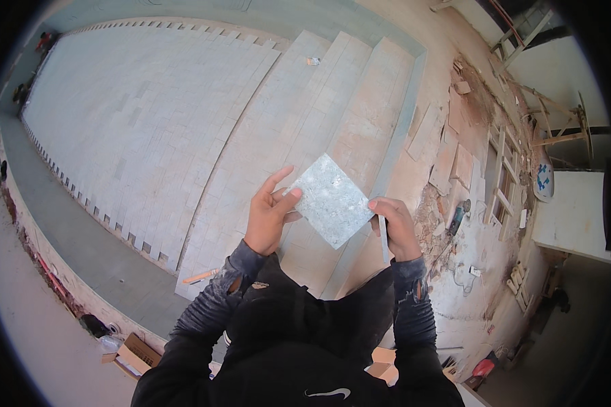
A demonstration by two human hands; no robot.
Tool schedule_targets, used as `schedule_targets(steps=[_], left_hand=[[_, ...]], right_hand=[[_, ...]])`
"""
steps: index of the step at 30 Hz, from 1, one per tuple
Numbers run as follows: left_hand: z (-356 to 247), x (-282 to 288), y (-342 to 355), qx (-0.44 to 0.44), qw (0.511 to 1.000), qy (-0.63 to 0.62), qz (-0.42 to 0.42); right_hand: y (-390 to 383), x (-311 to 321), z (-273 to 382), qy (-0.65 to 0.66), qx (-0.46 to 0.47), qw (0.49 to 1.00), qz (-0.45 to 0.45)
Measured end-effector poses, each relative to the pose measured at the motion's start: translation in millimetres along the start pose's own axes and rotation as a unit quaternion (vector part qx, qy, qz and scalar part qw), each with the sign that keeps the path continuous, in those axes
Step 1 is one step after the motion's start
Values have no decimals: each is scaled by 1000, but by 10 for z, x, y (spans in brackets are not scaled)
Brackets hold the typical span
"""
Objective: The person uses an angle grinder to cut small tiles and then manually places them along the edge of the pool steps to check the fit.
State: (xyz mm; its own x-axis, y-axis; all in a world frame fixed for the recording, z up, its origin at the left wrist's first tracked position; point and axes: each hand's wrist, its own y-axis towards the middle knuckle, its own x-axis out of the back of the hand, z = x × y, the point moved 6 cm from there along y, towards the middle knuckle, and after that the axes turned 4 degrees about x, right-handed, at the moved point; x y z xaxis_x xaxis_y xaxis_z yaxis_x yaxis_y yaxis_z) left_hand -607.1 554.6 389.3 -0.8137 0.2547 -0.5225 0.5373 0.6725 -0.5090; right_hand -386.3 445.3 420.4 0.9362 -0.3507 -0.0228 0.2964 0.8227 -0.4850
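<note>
The pale blue-grey, mottled square tile (333, 201) is held up between the person's two hands, above broad steps covered in pale rectangular tiles (299, 122). It is turned like a diamond: one corner points toward the top of the view, the opposite one down toward the person's lap, and its slightly longer-looking edges slant from upper left to lower right. The left grip (268, 216) is closed on the left corner, thumb on the face, index finger extended past it. The right grip (395, 227) pinches the right corner; just below its fingers a narrow grey strip (384, 239), its long axis almost upright in the view, stands beside the palm, though how firmly it is held cannot be told. An orange-handled tool (200, 277) lies near the left forearm, pointing sideways; a teal-bodied power tool (459, 217) lies among rubble at right.
</note>
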Motion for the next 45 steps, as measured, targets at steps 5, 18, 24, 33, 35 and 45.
schedule_targets(steps=[5, 18, 24, 33, 35, 45], left_hand=[[-443, 567, -244, -47, 997, -53, -45], [-352, 1299, -1028, -149, 947, 209, -195], [-76, 1684, -1263, 0, 959, 29, -280], [3, 2175, -1194, -35, 852, -208, -480], [98, 2345, -1216, -19, 824, -231, -517], [103, 3669, -1127, -111, 765, -225, -594]], right_hand=[[-43, -901, 394, 57, -1, 998, 41], [45, -1877, 178, -32, -23, 993, 111], [411, -2416, 21, -345, 27, 859, 377], [868, -3488, 574, -450, 279, 660, 533], [940, -3679, 502, -486, 276, 610, 562], [1231, -4942, 180, -530, 350, 483, 602]])
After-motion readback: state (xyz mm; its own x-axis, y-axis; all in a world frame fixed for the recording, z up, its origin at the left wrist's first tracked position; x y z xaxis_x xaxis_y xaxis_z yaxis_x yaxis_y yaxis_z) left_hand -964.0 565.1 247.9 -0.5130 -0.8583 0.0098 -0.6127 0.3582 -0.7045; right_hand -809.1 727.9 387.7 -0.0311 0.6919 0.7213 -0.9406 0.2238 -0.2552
